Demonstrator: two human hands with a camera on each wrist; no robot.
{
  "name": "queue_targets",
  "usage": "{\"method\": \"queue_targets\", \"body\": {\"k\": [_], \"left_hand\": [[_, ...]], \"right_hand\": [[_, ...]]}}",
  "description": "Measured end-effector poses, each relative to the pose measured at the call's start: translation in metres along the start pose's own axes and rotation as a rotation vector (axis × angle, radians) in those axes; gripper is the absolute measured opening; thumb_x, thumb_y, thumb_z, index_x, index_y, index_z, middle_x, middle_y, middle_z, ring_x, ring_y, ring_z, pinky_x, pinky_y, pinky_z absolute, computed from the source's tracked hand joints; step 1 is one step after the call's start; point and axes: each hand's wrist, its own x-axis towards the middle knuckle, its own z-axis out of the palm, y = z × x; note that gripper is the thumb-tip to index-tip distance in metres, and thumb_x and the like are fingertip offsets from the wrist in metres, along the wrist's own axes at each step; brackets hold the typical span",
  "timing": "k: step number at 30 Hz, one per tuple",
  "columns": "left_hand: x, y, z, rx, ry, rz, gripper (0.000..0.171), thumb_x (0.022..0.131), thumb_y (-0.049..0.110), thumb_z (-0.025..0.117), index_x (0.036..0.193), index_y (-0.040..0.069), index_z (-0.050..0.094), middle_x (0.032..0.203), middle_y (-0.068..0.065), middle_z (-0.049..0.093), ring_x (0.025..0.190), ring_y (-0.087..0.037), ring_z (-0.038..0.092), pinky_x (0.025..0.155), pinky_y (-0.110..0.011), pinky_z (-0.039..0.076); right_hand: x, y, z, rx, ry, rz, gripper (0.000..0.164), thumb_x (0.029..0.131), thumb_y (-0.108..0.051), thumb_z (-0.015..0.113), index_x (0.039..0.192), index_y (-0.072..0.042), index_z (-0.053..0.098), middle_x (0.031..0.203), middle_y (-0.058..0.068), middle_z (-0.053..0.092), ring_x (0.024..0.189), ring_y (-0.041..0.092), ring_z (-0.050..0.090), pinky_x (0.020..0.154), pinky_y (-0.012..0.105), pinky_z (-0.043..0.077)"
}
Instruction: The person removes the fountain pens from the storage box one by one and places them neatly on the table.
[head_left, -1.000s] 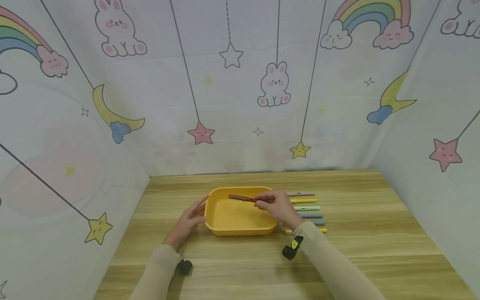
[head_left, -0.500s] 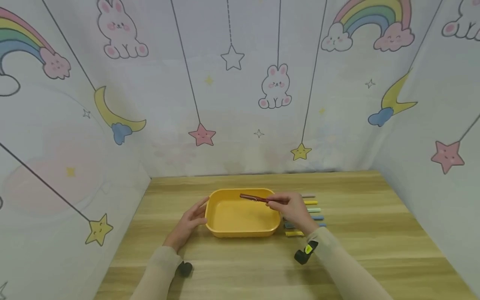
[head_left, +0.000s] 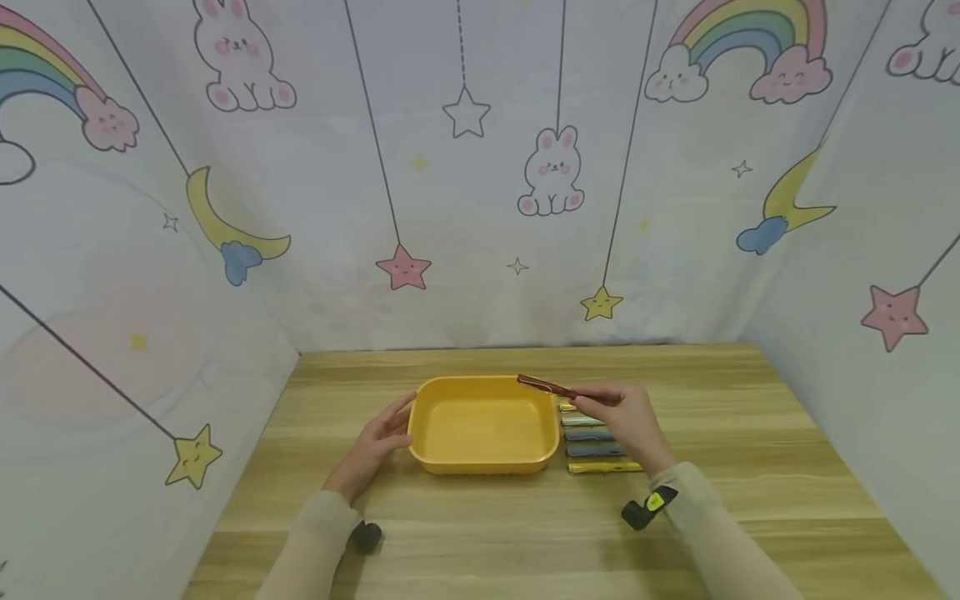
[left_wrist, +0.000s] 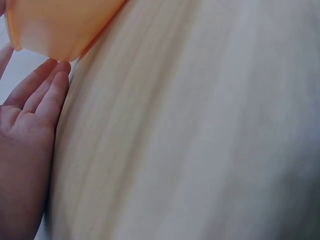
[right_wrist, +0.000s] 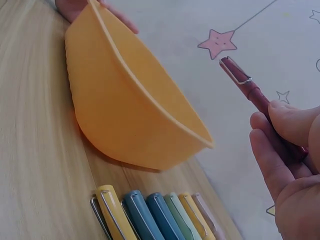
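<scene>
My right hand (head_left: 628, 421) pinches a dark red pen (head_left: 543, 386) by its barrel, between thumb and fingers. The pen's capped end, with a silver clip (right_wrist: 236, 70), points left over the back right corner of a yellow plastic tub (head_left: 483, 467). Against the tub's left side rests my left hand (head_left: 372, 447), fingers fairly straight and touching its wall. Nothing lies inside the tub. Just right of it, below my right hand, pens lie side by side: yellow (right_wrist: 116, 212), two blue (right_wrist: 142, 215), pale green (right_wrist: 182, 215), another yellow (right_wrist: 196, 212) and greyish pink (right_wrist: 207, 210).
The wood-grain table (head_left: 480, 542) ends at a pale cloth wall (head_left: 480, 325) printed with rabbits, stars and rainbows. Similar cloth walls close off the left and right sides. A small black camera (head_left: 637, 515) sits at the right wrist, another (head_left: 366, 537) at the left.
My right hand has moved right with the dark red pen, from over the middle of the tub to its right edge and the pen row. The left hand has stayed at the tub.
</scene>
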Motion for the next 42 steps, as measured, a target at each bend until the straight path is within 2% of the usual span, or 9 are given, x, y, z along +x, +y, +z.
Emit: {"method": "queue_targets", "body": {"k": [4, 10, 16, 22, 26, 31, 34, 38, 42], "left_hand": [[-0.001, -0.003, -0.001, 0.012, -0.02, 0.017, 0.071, 0.103, 0.013, 0.066, 0.166, 0.021, 0.034, 0.166, -0.021, 0.037, 0.152, -0.04, 0.037, 0.112, -0.019, 0.041], [-0.001, -0.004, -0.001, 0.007, -0.019, 0.024, 0.072, 0.103, 0.013, 0.066, 0.166, 0.02, 0.034, 0.165, -0.023, 0.037, 0.151, -0.042, 0.037, 0.111, -0.019, 0.041], [-0.001, -0.002, -0.001, 0.02, -0.002, 0.015, 0.073, 0.102, 0.013, 0.067, 0.166, 0.02, 0.034, 0.165, -0.022, 0.039, 0.15, -0.041, 0.039, 0.11, -0.019, 0.042], [0.0, 0.001, -0.001, 0.017, -0.012, 0.019, 0.072, 0.102, 0.014, 0.067, 0.166, 0.021, 0.034, 0.166, -0.022, 0.036, 0.152, -0.041, 0.037, 0.111, -0.019, 0.042], [0.0, 0.001, -0.001, 0.008, -0.024, 0.023, 0.072, 0.102, 0.014, 0.067, 0.166, 0.021, 0.033, 0.166, -0.021, 0.036, 0.152, -0.04, 0.037, 0.111, -0.018, 0.041], [0.001, 0.001, -0.001, -0.008, -0.03, 0.025, 0.072, 0.102, 0.013, 0.067, 0.166, 0.021, 0.034, 0.167, -0.02, 0.036, 0.152, -0.038, 0.036, 0.11, -0.018, 0.042], [0.001, 0.0, 0.0, -0.014, -0.031, 0.018, 0.072, 0.102, 0.013, 0.067, 0.166, 0.022, 0.034, 0.167, -0.018, 0.036, 0.153, -0.036, 0.037, 0.111, -0.018, 0.042], [0.001, -0.001, 0.0, -0.006, -0.027, 0.016, 0.072, 0.102, 0.014, 0.067, 0.166, 0.021, 0.034, 0.167, -0.018, 0.036, 0.153, -0.037, 0.037, 0.111, -0.018, 0.042], [0.002, -0.002, -0.001, -0.005, -0.024, 0.031, 0.072, 0.103, 0.012, 0.066, 0.166, 0.018, 0.033, 0.167, -0.021, 0.035, 0.152, -0.039, 0.036, 0.111, -0.019, 0.041]], "right_hand": [[-0.003, 0.001, -0.006, 0.002, -0.003, -0.016, 0.03, 0.094, -0.022, 0.081, 0.117, -0.004, 0.08, 0.111, 0.015, 0.079, 0.105, 0.037, 0.074, 0.088, 0.039, 0.063], [-0.008, 0.005, -0.016, -0.014, -0.012, -0.021, 0.03, 0.094, -0.024, 0.081, 0.117, -0.005, 0.08, 0.11, 0.011, 0.08, 0.099, 0.025, 0.075, 0.087, 0.04, 0.063], [-0.018, 0.007, -0.027, 0.011, -0.021, -0.038, 0.029, 0.097, -0.016, 0.077, 0.117, 0.004, 0.077, 0.109, 0.007, 0.079, 0.095, 0.018, 0.075, 0.086, 0.036, 0.063], [-0.027, 0.012, -0.035, 0.071, -0.027, -0.036, 0.03, 0.097, -0.008, 0.076, 0.119, 0.011, 0.074, 0.104, 0.003, 0.081, 0.097, 0.02, 0.077, 0.084, 0.034, 0.064], [-0.032, 0.016, -0.036, 0.04, -0.033, -0.017, 0.029, 0.096, -0.01, 0.077, 0.117, 0.009, 0.076, 0.104, 0.005, 0.081, 0.097, 0.023, 0.077, 0.084, 0.033, 0.064], [-0.04, 0.019, -0.039, 0.041, -0.054, -0.035, 0.029, 0.097, -0.011, 0.076, 0.118, 0.009, 0.075, 0.108, 0.006, 0.08, 0.098, 0.018, 0.077, 0.084, 0.032, 0.063], [-0.046, 0.023, -0.044, 0.048, -0.056, -0.049, 0.027, 0.098, -0.007, 0.074, 0.118, 0.011, 0.074, 0.107, 0.001, 0.081, 0.096, 0.013, 0.076, 0.083, 0.034, 0.064], [-0.055, 0.03, -0.052, 0.054, -0.049, -0.017, 0.026, 0.097, -0.005, 0.074, 0.116, 0.013, 0.074, 0.105, -0.004, 0.08, 0.095, 0.01, 0.075, 0.083, 0.034, 0.064], [-0.063, 0.034, -0.058, 0.071, -0.064, -0.007, 0.028, 0.097, -0.004, 0.074, 0.117, 0.015, 0.072, 0.107, -0.003, 0.08, 0.097, 0.011, 0.075, 0.084, 0.033, 0.064]]}}
